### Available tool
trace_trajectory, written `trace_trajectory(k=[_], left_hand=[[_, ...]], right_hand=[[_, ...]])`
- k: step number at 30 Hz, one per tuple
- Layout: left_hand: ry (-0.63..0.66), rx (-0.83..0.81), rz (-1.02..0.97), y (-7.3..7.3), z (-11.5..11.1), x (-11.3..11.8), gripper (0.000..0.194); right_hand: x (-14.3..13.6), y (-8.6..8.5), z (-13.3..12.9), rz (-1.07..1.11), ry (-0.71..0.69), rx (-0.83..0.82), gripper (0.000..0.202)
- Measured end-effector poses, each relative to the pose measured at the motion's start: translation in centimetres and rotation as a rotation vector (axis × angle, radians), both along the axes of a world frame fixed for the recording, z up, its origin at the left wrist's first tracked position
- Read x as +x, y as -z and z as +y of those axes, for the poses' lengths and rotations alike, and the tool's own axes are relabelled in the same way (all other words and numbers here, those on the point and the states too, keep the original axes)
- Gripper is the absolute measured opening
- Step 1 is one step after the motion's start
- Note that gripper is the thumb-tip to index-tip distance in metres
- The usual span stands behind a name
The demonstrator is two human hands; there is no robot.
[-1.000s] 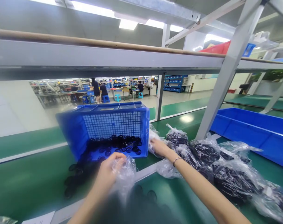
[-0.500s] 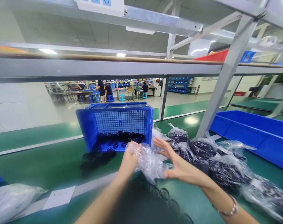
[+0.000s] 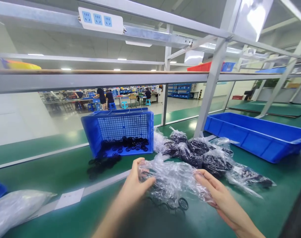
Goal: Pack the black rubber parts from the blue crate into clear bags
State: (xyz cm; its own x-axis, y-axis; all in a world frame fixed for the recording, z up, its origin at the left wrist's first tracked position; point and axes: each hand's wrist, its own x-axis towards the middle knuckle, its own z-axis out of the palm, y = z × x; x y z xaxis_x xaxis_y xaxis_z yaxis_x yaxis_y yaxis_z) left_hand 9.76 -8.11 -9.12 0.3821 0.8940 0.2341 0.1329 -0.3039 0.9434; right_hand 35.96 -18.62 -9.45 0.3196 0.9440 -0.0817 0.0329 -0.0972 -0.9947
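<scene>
A crinkled clear plastic bag (image 3: 171,175) is spread between my two hands above the green table. My left hand (image 3: 136,181) grips its left edge, fingers behind the film and thumb in front. At the opposite side my right hand (image 3: 214,190) pinches the film between thumb and fingers. Just below the bag lie several small black spoked wheels (image 3: 183,203), partly covered by it. Beyond my left hand, a blue crate (image 3: 91,132) is tipped on its side with its opening toward me. More black wheels (image 3: 134,145) lie inside it and spill out at its front left corner.
Tied clear bags of black parts (image 3: 190,153) are heaped to the right, before a long blue bin (image 3: 251,135). At left are a filled plastic bag (image 3: 18,208) and a white paper (image 3: 69,198). A metal post (image 3: 211,86) and shelf (image 3: 115,78) stand behind.
My right hand, apart from the bag and open before, now holds its right side. The bag is spread wider and sits lower and nearer. The view has shifted to the right.
</scene>
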Motion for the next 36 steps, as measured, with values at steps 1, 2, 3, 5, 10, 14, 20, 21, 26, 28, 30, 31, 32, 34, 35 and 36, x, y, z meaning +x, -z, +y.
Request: trace_trajectory(k=[1, 2, 3, 5, 10, 14, 20, 21, 26, 28, 30, 31, 32, 34, 35, 36], left_hand=[[-0.028, 0.088, 0.036, 0.1, -0.7, 0.1, 0.073], [-0.054, 0.181, 0.063, 0.2, -1.3, 0.3, 0.079], [-0.066, 0.264, 0.082, 0.2, -1.7, 0.4, 0.074], [-0.038, 0.323, 0.105, 0.0, -2.3, 0.4, 0.040], [0.039, -0.089, -0.171, -0.9, -2.2, -0.4, 0.038], [0.018, -0.165, -0.289, -1.5, -2.9, 0.0, 0.041], [0.087, -0.151, -0.238, -2.4, -5.5, 0.3, 0.033], [0.026, -0.132, -0.276, -2.7, -5.6, -0.2, 0.032], [-0.238, -0.143, -0.604, -3.8, -3.7, -3.0, 0.029], [-0.267, -0.164, -0.716, -4.1, -2.8, -4.0, 0.028], [-0.315, -0.144, -0.793, -4.4, -2.2, -5.1, 0.026], [-0.340, -0.124, -0.816, -4.6, -2.0, -5.6, 0.025], [-0.367, -0.104, -0.829, -4.7, -1.9, -6.2, 0.024], [-0.421, -0.062, -0.833, -5.0, -1.8, -7.1, 0.022], [-0.445, -0.041, -0.831, -5.2, -1.8, -7.5, 0.021], [-0.463, -0.023, -0.829, -5.3, -1.8, -7.8, 0.020]], right_hand=[[-0.6, 0.1, -0.4, 0.002, -0.010, -0.001, 0.044], [-1.1, 0.1, -0.8, 0.001, -0.026, 0.003, 0.045], [-1.6, 0.1, -1.1, -0.007, -0.046, 0.012, 0.046], [-1.8, -0.1, -1.7, -0.054, -0.084, 0.024, 0.045], [1.7, 0.5, -1.5, -0.478, -0.026, 0.063, 0.042], [1.9, 0.2, -2.0, -1.039, 0.292, 0.417, 0.034], [-5.5, -4.3, -3.5, -1.448, -0.427, 1.041, 0.033], [-6.0, -4.6, -3.2, -1.453, -0.486, 1.005, 0.030], [-3.1, -1.5, -1.2, -1.191, -0.308, 0.822, 0.030], [-1.1, 0.9, -0.8, -1.060, -0.115, 0.751, 0.027], [0.6, 3.3, -0.5, -1.008, -0.048, 0.644, 0.023], [1.3, 4.5, -0.5, -1.024, -0.088, 0.580, 0.023], [1.8, 5.6, -0.4, -1.061, -0.153, 0.511, 0.025], [2.6, 7.6, -0.3, -1.152, -0.277, 0.387, 0.030], [2.9, 8.4, -0.3, -1.189, -0.316, 0.338, 0.032], [3.1, 9.1, -0.4, -1.217, -0.345, 0.297, 0.034]])
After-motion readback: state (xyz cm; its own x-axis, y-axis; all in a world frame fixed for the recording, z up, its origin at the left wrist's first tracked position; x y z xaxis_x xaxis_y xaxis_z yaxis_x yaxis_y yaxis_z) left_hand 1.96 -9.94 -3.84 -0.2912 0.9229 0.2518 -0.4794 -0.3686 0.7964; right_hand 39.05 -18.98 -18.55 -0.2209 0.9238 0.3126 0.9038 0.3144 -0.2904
